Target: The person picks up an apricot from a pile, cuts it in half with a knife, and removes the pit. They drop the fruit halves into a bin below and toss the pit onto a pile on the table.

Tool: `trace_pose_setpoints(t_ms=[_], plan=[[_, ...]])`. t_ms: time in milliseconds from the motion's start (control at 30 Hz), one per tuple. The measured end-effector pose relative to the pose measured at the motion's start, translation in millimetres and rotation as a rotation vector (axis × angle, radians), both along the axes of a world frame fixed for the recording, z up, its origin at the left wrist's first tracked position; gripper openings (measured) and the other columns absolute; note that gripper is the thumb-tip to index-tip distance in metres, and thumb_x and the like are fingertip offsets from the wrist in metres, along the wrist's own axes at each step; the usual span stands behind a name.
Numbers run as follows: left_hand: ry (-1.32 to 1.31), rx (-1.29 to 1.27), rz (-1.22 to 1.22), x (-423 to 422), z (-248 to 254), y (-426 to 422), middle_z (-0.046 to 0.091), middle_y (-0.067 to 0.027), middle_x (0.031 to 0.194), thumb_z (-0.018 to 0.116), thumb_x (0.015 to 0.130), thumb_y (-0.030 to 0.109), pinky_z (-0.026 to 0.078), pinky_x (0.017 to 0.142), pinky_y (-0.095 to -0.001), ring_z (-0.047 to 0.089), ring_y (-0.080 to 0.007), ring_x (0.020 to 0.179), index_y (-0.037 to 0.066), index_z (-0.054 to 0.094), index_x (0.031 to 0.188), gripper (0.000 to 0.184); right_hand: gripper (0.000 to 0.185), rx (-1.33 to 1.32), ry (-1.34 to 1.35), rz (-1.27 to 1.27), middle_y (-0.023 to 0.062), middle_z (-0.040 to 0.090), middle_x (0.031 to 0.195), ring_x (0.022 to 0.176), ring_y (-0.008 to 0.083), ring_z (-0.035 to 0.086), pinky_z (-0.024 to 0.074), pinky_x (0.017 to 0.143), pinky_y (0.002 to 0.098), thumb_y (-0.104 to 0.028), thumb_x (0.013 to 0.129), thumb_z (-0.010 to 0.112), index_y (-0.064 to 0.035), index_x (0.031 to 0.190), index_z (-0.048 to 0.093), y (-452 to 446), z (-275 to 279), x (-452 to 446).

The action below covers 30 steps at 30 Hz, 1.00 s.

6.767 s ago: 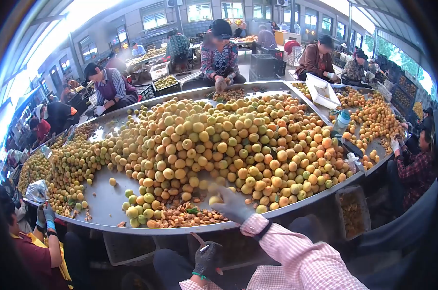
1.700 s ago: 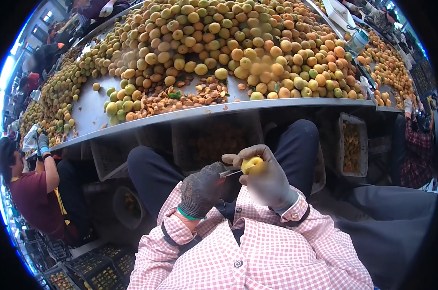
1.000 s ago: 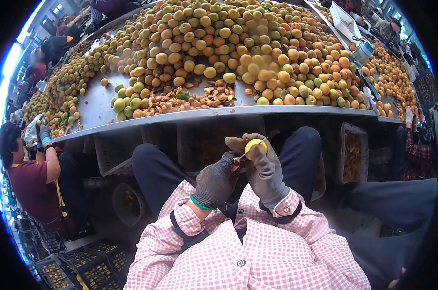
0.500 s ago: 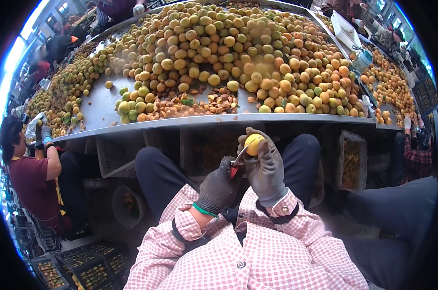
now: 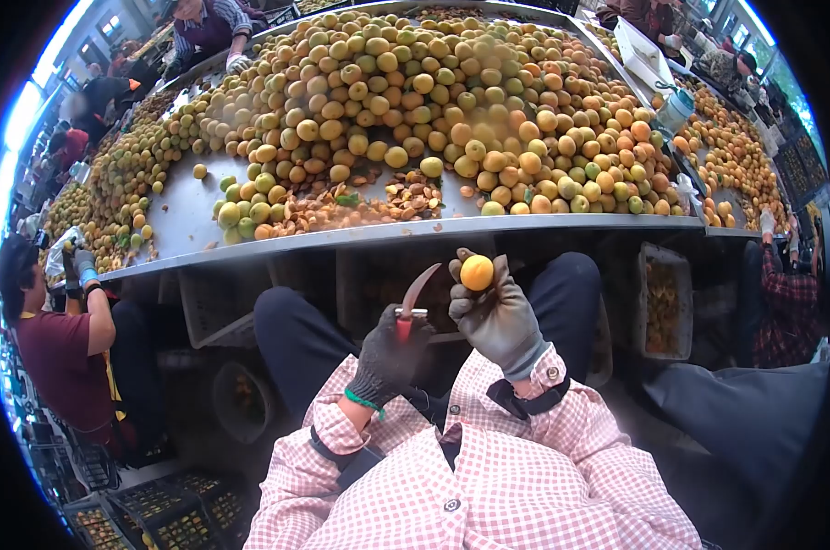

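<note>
My left hand, in a dark knitted glove with a green cuff edge, is closed around the red handle of a knife. The curved blade points up and stands apart from the fruit. My right hand, in a stained grey glove with the palm turned up, holds a yellow-orange apricot in its fingers. Both hands are above my lap, short of the metal table. On that table lies a large heap of apricots, with a pile of opened apricot pieces near the front edge.
Crates stand under the table, and a round bucket is on the floor at left. Black crates with fruit are lower left. A person in a maroon shirt sits at left. A bottle stands among fruit at right.
The knife has come away from the apricot as my left hand moved left and down. My right hand has turned its palm upward with the apricot. A person across the table leans further into view.
</note>
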<state>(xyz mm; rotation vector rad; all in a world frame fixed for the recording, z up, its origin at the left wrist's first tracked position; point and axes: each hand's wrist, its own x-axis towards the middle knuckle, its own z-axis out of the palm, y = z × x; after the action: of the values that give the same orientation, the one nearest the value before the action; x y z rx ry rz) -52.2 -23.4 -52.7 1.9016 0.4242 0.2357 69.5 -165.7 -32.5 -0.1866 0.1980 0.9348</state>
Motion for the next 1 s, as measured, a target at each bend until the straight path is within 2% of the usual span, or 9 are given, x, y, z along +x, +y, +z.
trace_pose_setpoints(t_ms=[167,367,500,567,633,700,800,867,1000], plan=[[-0.208,0.072,-0.116,16,41,-4,0.067,-0.0158,0.089,0.069,0.082,0.015,0.053,0.071,-0.0368,0.067,-0.0323,0.085,0.007,0.051,0.104,0.029,0.039,-0.026,-0.201,0.093,0.0067,0.061,0.105,0.079,0.0129,0.056,0.047,0.067,0.0255,-0.033,0.099,0.046,-0.0076,0.129,0.048,-3,21,-10],[-0.294,-0.04,-0.174,23,47,13,0.064,-0.012,0.1,0.075,0.078,0.011,0.052,0.074,-0.0302,0.065,-0.0175,0.091,0.007,0.049,0.112,0.043,0.038,-0.482,-0.51,0.101,0.007,0.056,0.109,0.088,0.0145,0.058,0.0499,0.077,0.0252,-0.026,0.092,0.059,-0.0078,0.123,0.046,-22,14,-14],[-0.187,-0.109,-0.285,22,54,11,0.062,-0.0141,0.109,0.082,0.07,0.019,0.052,0.078,-0.0321,0.065,-0.0214,0.096,0.009,0.046,0.121,0.063,0.039,-0.331,-0.306,0.228,0.0052,0.051,0.107,0.101,0.0143,0.054,0.0512,0.084,0.0274,-0.026,0.088,0.066,-0.0101,0.12,0.049,-21,13,-28],[-0.215,0.128,-0.392,27,56,10,0.061,-0.0129,0.112,0.087,0.062,0.031,0.052,0.08,-0.0349,0.065,-0.0275,0.098,0.013,0.044,0.127,0.08,0.032,-0.284,-0.2,0.234,0.0034,0.051,0.106,0.099,0.012,0.053,0.0489,0.085,0.0252,-0.025,0.092,0.059,-0.009,0.118,0.05,-16,9,-35],[-0.176,0.2,-0.416,28,56,14,0.062,-0.0111,0.113,0.087,0.057,0.039,0.053,0.08,-0.0371,0.064,-0.0319,0.098,0.017,0.043,0.131,0.089,0.027,-0.557,-0.611,0.24,0.0014,0.052,0.105,0.095,0.0087,0.053,0.0474,0.082,0.0225,-0.026,0.098,0.047,-0.0069,0.115,0.051,-12,8,-37],[-0.226,0.236,-0.387,29,54,17,0.064,-0.0113,0.108,0.087,0.057,0.04,0.054,0.077,-0.0372,0.066,-0.0319,0.092,0.016,0.045,0.13,0.088,0.025,-0.451,-0.536,0.199,0.005,0.054,0.107,0.093,0.0138,0.054,0.0468,0.081,0.0253,-0.02,0.095,0.05,-0.0048,0.114,0.052,-13,-1,-34],[-0.291,0.279,-0.397,32,58,15,0.066,-0.0122,0.104,0.087,0.056,0.041,0.054,0.074,-0.0374,0.067,-0.0318,0.087,0.015,0.048,0.129,0.086,0.029,-0.686,-0.732,0.249,0.0107,0.054,0.107,0.092,0.0244,0.056,0.0475,0.082,0.0315,-0.019,0.089,0.056,-0.0048,0.114,0.052,-10,20,-28],[-0.293,0.315,-0.394,36,63,15,0.067,-0.0126,0.102,0.087,0.057,0.041,0.054,0.074,-0.0371,0.067,-0.0315,0.087,0.014,0.051,0.127,0.084,0.034,-0.955,-1.844,-0.063,0.0153,0.055,0.107,0.094,0.0335,0.055,0.0474,0.084,0.0357,-0.023,0.085,0.06,-0.0053,0.113,0.053,-12,3,-22],[-0.314,0.385,-0.395,42,74,14,0.068,-0.0136,0.097,0.085,0.06,0.041,0.054,0.073,-0.036,0.067,-0.031,0.087,0.011,0.059,0.119,0.071,0.03,-0.926,-1.91,-0.117,0.0161,0.055,0.106,0.096,0.0339,0.055,0.0475,0.082,0.0367,-0.025,0.087,0.057,-0.0053,0.109,0.054,-1,13,-19]])
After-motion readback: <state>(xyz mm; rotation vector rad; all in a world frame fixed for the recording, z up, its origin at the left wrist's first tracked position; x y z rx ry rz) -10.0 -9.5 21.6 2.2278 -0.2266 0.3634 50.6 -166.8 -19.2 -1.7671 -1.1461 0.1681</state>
